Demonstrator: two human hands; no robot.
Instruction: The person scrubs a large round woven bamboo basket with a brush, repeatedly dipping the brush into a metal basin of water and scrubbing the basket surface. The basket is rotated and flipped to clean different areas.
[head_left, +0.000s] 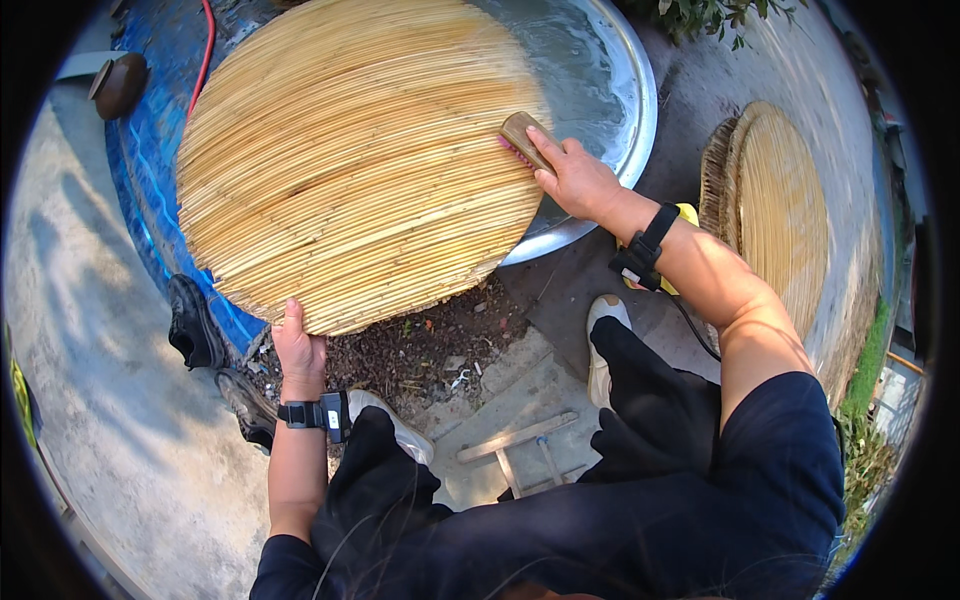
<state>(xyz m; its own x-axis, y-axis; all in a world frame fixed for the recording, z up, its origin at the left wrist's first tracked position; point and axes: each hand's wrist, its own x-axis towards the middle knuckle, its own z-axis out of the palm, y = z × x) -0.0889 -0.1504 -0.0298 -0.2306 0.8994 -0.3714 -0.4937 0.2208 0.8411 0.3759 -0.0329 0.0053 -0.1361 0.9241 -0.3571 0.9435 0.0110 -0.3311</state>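
A large round mat of thin plant stalks (360, 165) lies tilted over a wide metal basin (641, 112) with cloudy water in it. My left hand (300, 349) grips the mat's near left edge, thumb on top and fingers hidden beneath. In my right hand (574, 176) is a wooden-backed scrub brush (525, 139), its pink bristles against the right part of the mat.
More round stalk mats (784, 217) stand stacked at the right. A blue sheet (154, 195), a red hose (206, 56), a brown pot (124, 86) and dark shoes (193, 322) are at the left. A wooden stool (517, 439) is between my legs, near loose debris (405, 360).
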